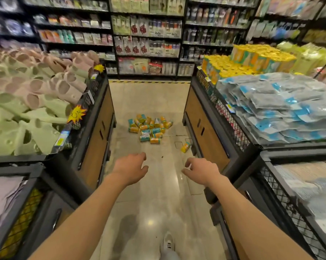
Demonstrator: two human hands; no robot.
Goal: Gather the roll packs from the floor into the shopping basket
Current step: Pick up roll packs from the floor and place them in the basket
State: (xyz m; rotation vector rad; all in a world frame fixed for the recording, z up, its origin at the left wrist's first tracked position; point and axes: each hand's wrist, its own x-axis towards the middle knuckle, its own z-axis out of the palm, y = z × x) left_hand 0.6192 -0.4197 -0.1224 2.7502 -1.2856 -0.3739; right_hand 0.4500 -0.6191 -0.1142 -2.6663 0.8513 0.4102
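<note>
Roll packs are not picked up yet. Nearest, the left hand [131,168] and right hand [201,168] reach out, fingers loose, holding nothing. One stray pack [185,147] lies further on, then the pile of packs [149,128]. No basket shows.

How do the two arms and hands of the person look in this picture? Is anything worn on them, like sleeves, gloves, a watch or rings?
Both forearms are bare as far as the picture shows: no sleeve reaches into view. The left hand and the right hand wear no gloves. No watch or bracelet shows on either wrist, and no ring is visible on the fingers, though these are partly hidden.
</note>
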